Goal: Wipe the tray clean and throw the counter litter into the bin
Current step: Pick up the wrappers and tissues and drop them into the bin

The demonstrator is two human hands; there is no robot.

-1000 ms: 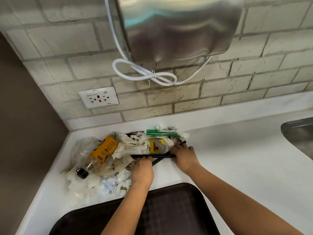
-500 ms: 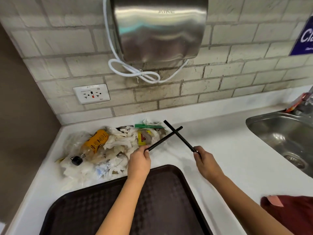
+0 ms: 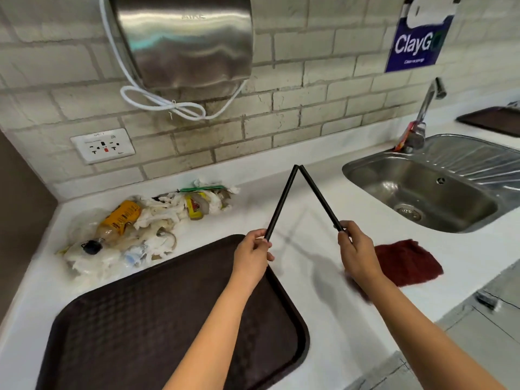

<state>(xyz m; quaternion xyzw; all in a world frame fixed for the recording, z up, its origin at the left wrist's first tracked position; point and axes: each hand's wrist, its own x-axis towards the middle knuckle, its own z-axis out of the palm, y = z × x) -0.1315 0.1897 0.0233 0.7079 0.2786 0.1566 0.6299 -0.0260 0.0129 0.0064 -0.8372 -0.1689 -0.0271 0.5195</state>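
A white table (image 3: 213,220) runs from the near left to the far right under a pale brick wall (image 3: 309,102), which carries a steel hand dryer (image 3: 183,40) with a looped white cord (image 3: 166,104), a white socket (image 3: 102,145) low on the left and a blue sign (image 3: 416,43) on the far right. At the near left lies a dark brown tray (image 3: 157,319), flat on the table with its far right corner under the left hand. A steel sink (image 3: 422,190) is set into the table on the right, with a tap (image 3: 425,108) at its far edge and a second dark tray (image 3: 492,119) beyond it. At the far left, against the wall and just beyond the tray, sits a heap of litter (image 3: 135,232): crumpled white tissue and clear plastic, a bottle with a yellow label (image 3: 118,220) lying on its side, and a small yellow packet (image 3: 194,209). A dark red cloth (image 3: 408,261) lies on the table near the right, partly behind the right wrist. The left hand (image 3: 251,256) pinches the near end of a black stick (image 3: 281,202), and the right hand (image 3: 356,253) pinches the near end of another black stick (image 3: 319,197). Both sticks are held up off the table, tilted so their far tips meet in a peak between the litter and the sink.
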